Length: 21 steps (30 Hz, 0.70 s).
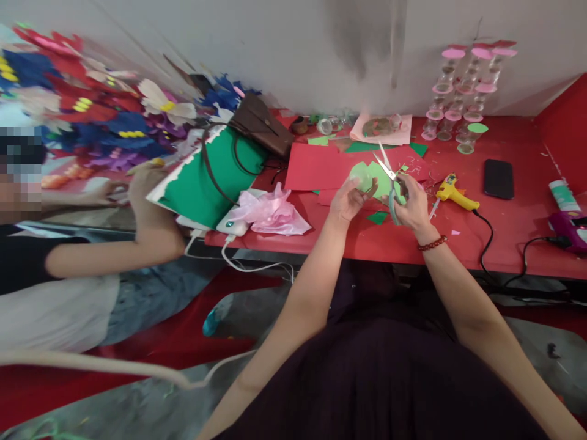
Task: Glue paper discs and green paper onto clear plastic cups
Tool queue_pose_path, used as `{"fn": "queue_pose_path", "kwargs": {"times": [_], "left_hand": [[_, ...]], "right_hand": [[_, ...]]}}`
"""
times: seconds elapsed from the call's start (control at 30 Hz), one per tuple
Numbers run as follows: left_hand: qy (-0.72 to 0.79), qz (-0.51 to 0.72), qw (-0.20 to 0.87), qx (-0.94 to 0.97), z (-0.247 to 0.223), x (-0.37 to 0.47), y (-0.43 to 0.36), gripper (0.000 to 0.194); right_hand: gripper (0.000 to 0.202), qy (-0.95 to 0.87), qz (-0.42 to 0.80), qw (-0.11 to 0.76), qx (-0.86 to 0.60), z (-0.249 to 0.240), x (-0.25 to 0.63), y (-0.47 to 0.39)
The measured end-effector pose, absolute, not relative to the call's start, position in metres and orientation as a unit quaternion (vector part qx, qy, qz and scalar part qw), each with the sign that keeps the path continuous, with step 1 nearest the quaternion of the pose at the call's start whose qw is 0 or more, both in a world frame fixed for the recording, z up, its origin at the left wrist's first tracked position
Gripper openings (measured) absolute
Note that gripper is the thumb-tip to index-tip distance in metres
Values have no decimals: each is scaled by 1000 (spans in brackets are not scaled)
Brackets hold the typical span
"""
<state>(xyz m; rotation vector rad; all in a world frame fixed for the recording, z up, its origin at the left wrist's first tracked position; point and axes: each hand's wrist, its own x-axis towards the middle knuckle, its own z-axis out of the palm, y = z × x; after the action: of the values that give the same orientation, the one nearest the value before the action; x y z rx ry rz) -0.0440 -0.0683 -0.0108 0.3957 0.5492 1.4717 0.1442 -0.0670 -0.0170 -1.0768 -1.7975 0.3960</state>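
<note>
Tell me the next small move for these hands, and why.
Probably turn the scissors toward the light green piece and line them up with its edge: the left hand holds that piece, while the right hand holds the scissors spread open, tips pointing away from the person.

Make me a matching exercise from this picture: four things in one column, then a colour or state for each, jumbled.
1. Scissors
2. Glue gun
3. Phone
4. Handbag

A. Black, lying flat
B. Brown, with a long strap
C. Open, in the right hand
D. Yellow, with a dark cord

Pairs: 1-C, 2-D, 3-A, 4-B
</note>
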Motion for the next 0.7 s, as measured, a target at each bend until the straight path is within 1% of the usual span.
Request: {"fn": "queue_pose_path", "kwargs": {"times": [0.07, 0.13, 0.23, 0.33, 0.5, 0.7], "left_hand": [[246, 658, 689, 180, -9, -43, -70, 10], [259, 661, 682, 174, -8, -42, -70, 12], [280, 659, 677, 166, -6, -42, -71, 10], [295, 646, 683, 172, -5, -43, -72, 6], [287, 639, 687, 193, -6, -43, -74, 11], [292, 637, 683, 205, -6, -43, -74, 13]], "right_hand": [[52, -757, 131, 466, -439, -15, 144, -69], [50, -769, 127, 443, -443, -16, 144, -71], [49, -778, 129, 422, -448, -17, 143, -73], [50, -778, 136, 417, -450, -18, 143, -74], [50, -776, 142, 414, -454, -19, 144, -74], [54, -768, 160, 437, -441, -22, 143, -71]]}}
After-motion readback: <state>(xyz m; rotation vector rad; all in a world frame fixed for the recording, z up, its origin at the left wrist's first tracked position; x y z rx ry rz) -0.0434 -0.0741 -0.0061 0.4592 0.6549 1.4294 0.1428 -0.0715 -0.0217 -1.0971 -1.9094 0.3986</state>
